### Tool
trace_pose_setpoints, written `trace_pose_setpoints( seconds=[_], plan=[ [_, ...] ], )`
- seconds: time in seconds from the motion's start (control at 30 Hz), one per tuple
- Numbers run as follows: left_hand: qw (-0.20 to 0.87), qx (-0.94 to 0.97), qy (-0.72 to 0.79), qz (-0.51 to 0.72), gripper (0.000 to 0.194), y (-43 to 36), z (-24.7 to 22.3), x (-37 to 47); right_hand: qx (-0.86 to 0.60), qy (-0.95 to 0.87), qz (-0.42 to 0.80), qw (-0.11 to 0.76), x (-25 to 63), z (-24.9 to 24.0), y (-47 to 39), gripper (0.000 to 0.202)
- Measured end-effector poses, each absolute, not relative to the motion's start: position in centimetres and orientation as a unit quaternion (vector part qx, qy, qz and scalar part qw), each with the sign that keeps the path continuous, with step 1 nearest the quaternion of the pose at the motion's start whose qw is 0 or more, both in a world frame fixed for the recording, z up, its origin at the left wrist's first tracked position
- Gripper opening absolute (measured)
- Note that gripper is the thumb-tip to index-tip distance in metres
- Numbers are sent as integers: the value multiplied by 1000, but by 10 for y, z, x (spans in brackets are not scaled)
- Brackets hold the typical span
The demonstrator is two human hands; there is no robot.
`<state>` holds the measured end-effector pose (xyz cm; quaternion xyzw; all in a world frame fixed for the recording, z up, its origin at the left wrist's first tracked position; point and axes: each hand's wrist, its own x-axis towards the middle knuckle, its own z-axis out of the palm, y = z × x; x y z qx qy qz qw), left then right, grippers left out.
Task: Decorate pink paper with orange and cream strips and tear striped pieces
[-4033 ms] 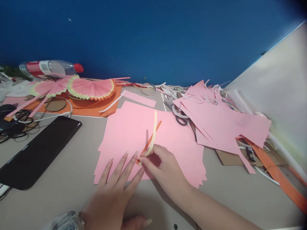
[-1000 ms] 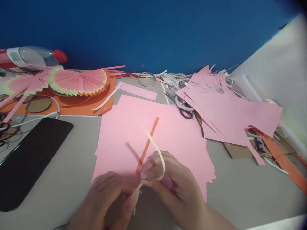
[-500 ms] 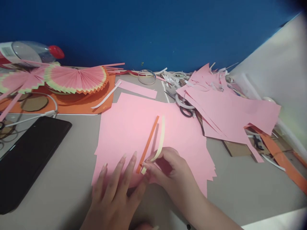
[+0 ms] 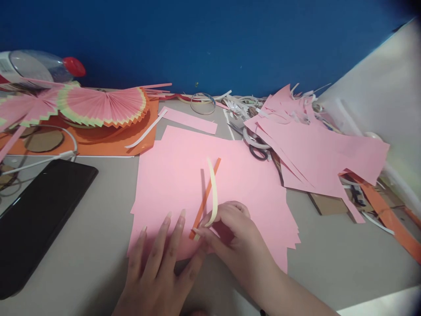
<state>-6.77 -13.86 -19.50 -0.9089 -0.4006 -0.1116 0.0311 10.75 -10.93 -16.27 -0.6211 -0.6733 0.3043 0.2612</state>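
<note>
Between the thumb and forefinger of my right hand [image 4: 232, 232] is a pale yellow paper strip [image 4: 214, 193], its long free end curving upward. Its short lower end lies close by an orange paper strip [image 4: 206, 197], which slants across the pink paper sheets [image 4: 177, 166]. Whether the two strips touch at the fingertips I cannot tell. My left hand [image 4: 164, 263] rests flat on the sheets' near edge with fingers spread, its thumb near the right fingertips.
A dark phone [image 4: 49, 219] lies at left, below a folded pink paper fan [image 4: 105, 105] and a bottle [image 4: 39, 68]. Scissors [image 4: 258, 151], pink offcuts [image 4: 315, 153] and a roll of tape [image 4: 255, 139] lie at right. A clear ring [image 4: 203, 104] sits near the blue wall.
The yellow strip's free end has swung left and now crosses above the orange strip. Its lower end has come closer to the orange strip's near end. My left hand stays spread.
</note>
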Motion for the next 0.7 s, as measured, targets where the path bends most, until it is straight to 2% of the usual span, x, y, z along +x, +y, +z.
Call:
trace_pose_setpoints(
  seconds=[0.4, 0.7],
  plan=[
    [37, -907, -401, -122, 80, -138, -196, -69, -608, -689, 304, 249, 106, -162, -108, 17],
    [59, -908, -391, -140, 69, -133, -187, -72, -614, -683, 296, 261, 103, -162, -108, 20]
  ],
)
